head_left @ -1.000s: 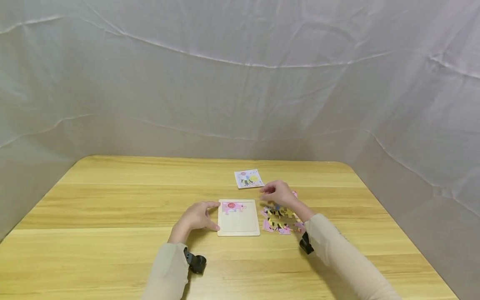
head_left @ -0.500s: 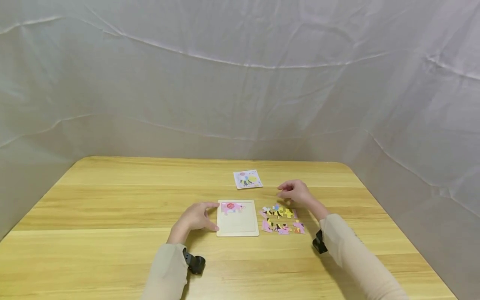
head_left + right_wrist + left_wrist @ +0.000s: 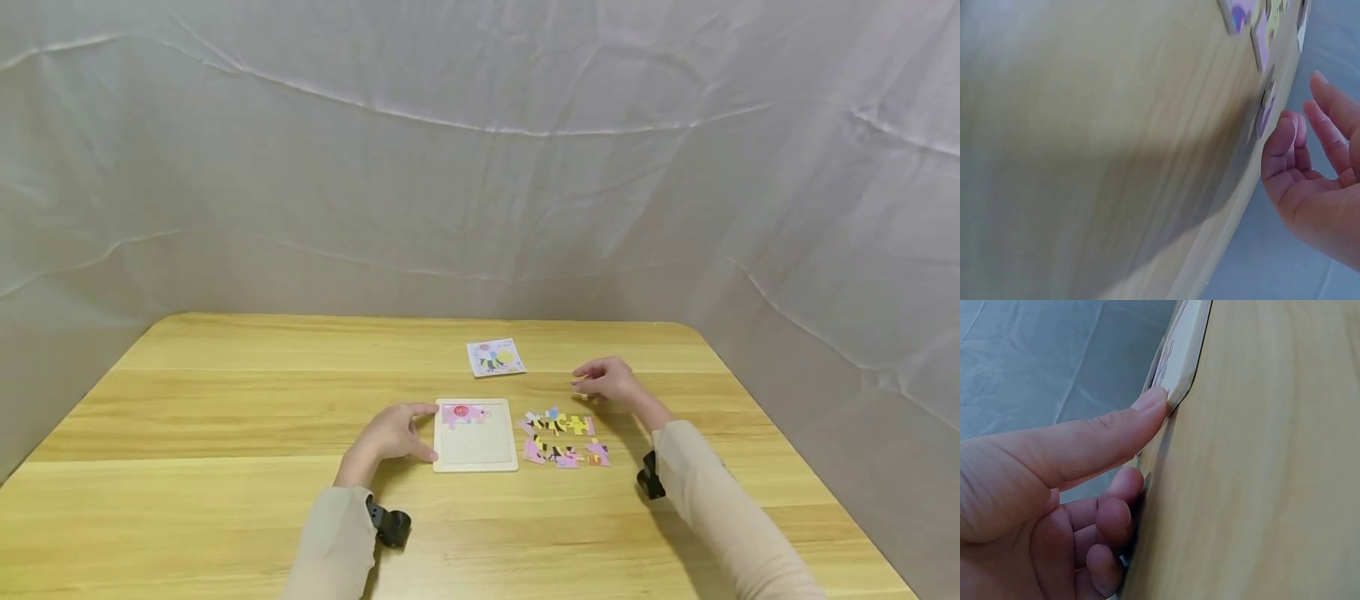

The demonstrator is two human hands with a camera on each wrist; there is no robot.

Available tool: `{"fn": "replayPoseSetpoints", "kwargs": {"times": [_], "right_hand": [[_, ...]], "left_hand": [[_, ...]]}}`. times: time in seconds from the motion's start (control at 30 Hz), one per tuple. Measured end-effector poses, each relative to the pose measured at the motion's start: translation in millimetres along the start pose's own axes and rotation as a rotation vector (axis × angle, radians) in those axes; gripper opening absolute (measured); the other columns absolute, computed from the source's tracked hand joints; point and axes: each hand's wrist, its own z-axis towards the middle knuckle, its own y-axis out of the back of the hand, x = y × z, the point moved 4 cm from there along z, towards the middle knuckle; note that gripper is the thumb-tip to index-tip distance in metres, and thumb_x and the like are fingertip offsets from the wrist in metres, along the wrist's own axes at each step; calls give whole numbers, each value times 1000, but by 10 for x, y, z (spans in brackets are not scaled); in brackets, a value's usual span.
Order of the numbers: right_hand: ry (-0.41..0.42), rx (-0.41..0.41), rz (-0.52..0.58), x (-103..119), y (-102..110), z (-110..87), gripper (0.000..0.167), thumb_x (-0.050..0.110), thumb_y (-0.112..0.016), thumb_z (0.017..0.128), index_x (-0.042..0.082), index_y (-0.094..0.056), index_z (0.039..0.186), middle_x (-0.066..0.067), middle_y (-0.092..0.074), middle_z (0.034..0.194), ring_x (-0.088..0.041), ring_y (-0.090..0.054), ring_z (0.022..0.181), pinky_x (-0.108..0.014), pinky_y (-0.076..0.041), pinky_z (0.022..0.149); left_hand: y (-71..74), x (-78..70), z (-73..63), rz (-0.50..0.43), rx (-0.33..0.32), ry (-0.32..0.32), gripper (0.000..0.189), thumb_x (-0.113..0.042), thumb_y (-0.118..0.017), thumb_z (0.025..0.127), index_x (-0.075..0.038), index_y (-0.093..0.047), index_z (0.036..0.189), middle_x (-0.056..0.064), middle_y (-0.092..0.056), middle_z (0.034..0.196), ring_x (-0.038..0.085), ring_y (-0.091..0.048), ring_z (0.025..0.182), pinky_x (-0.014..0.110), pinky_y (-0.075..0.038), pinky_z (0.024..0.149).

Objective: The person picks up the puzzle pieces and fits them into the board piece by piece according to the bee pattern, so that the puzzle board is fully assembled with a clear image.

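My left hand rests at the left side of a square wooden puzzle board, thumb at the near corner and index finger at the far one. In the left wrist view the thumb tip touches the board's corner. Several pink pieces with a red round patch fill the tray's upper left. My right hand hovers just behind the loose jigsaw pieces, fingers loosely bent. In the right wrist view its thumb and fingers are apart with nothing between them, beside a jigsaw piece on the table.
A picture card showing a yellow and black striped figure lies behind the board. More loose pieces lie in a near row right of the board. The wooden table meets grey fabric walls at the back and right.
My right hand has moved to the right, from above the back of the loose pieces, uncovering the far row. My left hand stays at the board, which has hardly shifted.
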Motion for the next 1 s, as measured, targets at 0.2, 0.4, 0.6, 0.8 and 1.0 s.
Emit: {"fn": "replayPoseSetpoints", "kwargs": {"times": [0.2, 0.4, 0.6, 0.8, 1.0], "right_hand": [[-38, 23, -4, -97, 45, 50, 37, 1, -65, 79, -11, -54, 112, -10, -61, 83, -14, -56, 64, -29, -47, 56], [-67, 47, -9, -135, 38, 74, 41, 1, -66, 78, -10, -53, 115, -12, -60, 87, -13, -53, 63, -27, -46, 54], [-97, 42, 0, -163, 21, 104, 48, 0, -68, 76, -10, -50, 119, -14, -57, 90, -13, -52, 64, -27, -47, 57], [-114, 19, -36, -189, 12, 122, 44, -1, -70, 73, -11, -55, 114, -11, -56, 83, -12, -49, 61, -26, -47, 55], [-104, 2, -72, -166, 3, 108, 37, -2, -71, 72, -9, -59, 107, -13, -55, 83, -14, -50, 61, -26, -46, 53]], "left_hand": [[6, 3, 6, -4, 2, -3, 69, -9, -80, 62, -8, -52, 125, 2, -47, 55, 11, -38, 44, 23, -31, 45], [14, 2, 7, 5, 1, -11, 69, -9, -80, 62, -7, -52, 125, 1, -46, 55, 11, -37, 44, 23, -31, 45], [26, 2, 0, -3, -3, 3, 69, -8, -80, 62, -7, -52, 125, 2, -47, 55, 11, -38, 44, 23, -31, 46], [36, 5, -4, 6, -4, 5, 69, -9, -80, 62, -7, -52, 126, 2, -47, 55, 11, -38, 44, 24, -31, 46], [30, 12, -4, 8, -3, 7, 69, -8, -80, 62, -8, -52, 126, 2, -47, 54, 11, -38, 44, 23, -31, 45]]}}
